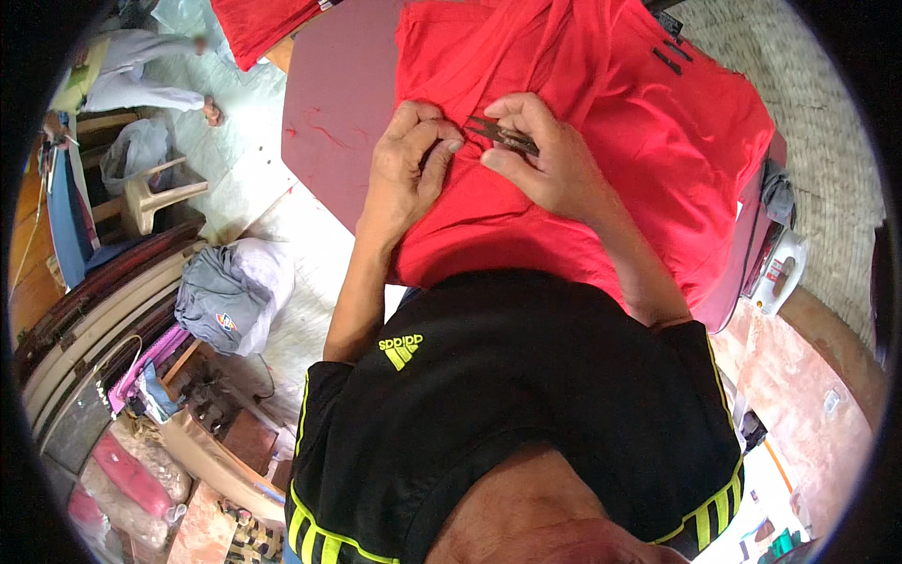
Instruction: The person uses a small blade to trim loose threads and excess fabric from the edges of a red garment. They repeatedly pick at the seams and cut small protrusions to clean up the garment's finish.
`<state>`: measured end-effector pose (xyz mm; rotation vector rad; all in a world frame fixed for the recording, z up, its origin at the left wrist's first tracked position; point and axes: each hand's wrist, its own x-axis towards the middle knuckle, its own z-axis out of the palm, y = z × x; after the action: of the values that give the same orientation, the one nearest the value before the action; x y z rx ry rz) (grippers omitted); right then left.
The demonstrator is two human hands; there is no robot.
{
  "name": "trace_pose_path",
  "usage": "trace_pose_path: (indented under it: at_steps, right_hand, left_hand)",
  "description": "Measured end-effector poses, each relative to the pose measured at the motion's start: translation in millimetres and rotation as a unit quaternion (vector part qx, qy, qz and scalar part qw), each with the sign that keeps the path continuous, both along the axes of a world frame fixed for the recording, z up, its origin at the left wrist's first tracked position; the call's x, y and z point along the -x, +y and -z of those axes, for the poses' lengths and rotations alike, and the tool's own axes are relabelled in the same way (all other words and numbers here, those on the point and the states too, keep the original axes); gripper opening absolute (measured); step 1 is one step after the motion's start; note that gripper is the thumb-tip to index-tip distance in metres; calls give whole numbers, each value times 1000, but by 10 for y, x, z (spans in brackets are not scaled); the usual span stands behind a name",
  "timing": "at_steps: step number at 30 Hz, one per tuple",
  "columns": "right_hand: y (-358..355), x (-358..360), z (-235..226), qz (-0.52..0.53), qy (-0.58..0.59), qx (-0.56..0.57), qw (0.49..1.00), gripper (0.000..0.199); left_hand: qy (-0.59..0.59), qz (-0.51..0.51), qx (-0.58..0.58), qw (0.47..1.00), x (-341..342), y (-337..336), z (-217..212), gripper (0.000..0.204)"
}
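A red garment [648, 169] lies in folds over a maroon table [324, 193] in front of me. My left hand [404, 164] is closed, with thumb and fingers pinching a bit of the red fabric near its left side. In my right hand [559, 164] is a pair of dark metal thread snips [512, 138], gripped between thumb and fingers. The blade tips point left, close to the pinched fabric and just short of my left fingertips. Whether the blades touch a thread is too small to tell. Loose red threads [324, 130] lie on the table to the left.
Another red cloth [258, 30] is at the far left. A white iron [780, 273] stands beyond the table's right edge. At left are a plastic stool [146, 202], a grey garment [216, 291], stacked boards [103, 310] and another person's white-trousered leg [141, 89].
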<state>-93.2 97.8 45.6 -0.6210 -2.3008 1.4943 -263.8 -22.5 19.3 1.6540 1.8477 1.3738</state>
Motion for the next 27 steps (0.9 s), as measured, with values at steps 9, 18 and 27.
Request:
trace_pose_path:
  at_steps: [9, 18, 27]
  right_hand:
    - [85, -43, 91, -56, -67, -178, 980, 21]
    - [74, -53, 152, -58, -52, -178, 981, 19]
    - [73, -138, -8, -18, -18, -36, 999, 32]
  left_hand:
    - [-10, 15, 18, 1000, 25, 2, -46, 5]
    - [-43, -6, 2, 999, 20, 9, -17, 2]
    - [52, -314, 197, 927, 871, -638, -188, 18]
